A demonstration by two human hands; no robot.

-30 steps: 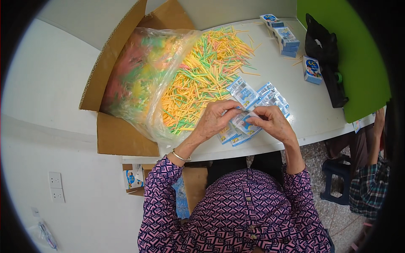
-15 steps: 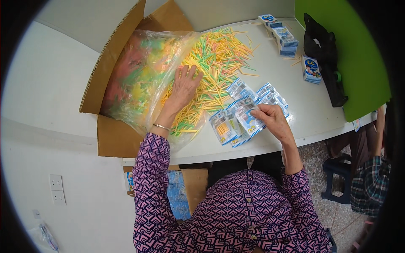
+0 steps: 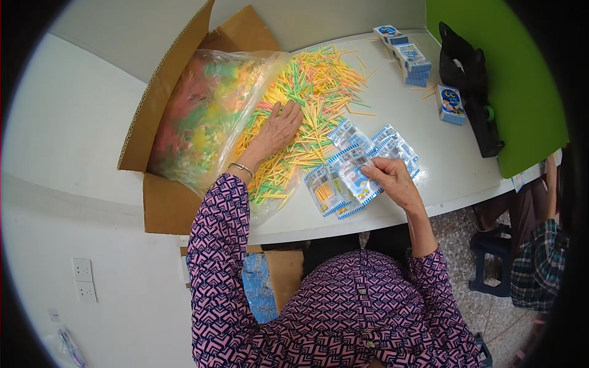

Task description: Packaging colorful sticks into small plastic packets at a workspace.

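Observation:
My left hand [image 3: 278, 130] rests palm down on a heap of thin pastel sticks [image 3: 322, 80] in yellow, green and pink. Its fingers are slightly apart and reach into the sticks; nothing shows held in them. Between thumb and fingers, my right hand [image 3: 394, 181] is closed on a small plastic packet [image 3: 357, 176] with blue-and-white striped edges. Under and around it lie several similar packets [image 3: 322, 190], one with yellow sticks showing inside. More packets [image 3: 391, 143] are spread just beyond my right hand.
At the left, a cardboard box [image 3: 132, 138] holds a clear plastic bag [image 3: 196, 116] full of sticks. Small blue-and-white boxes [image 3: 412, 63] are stacked at the back right, near a black tape dispenser [image 3: 488, 126] and green partition [image 3: 521, 80]. Another person's plaid sleeve [image 3: 543, 257] shows right.
My left hand has shifted slightly right over the sticks, its fingers now pointing more to the right. My right hand still grips the packet, which has moved very little.

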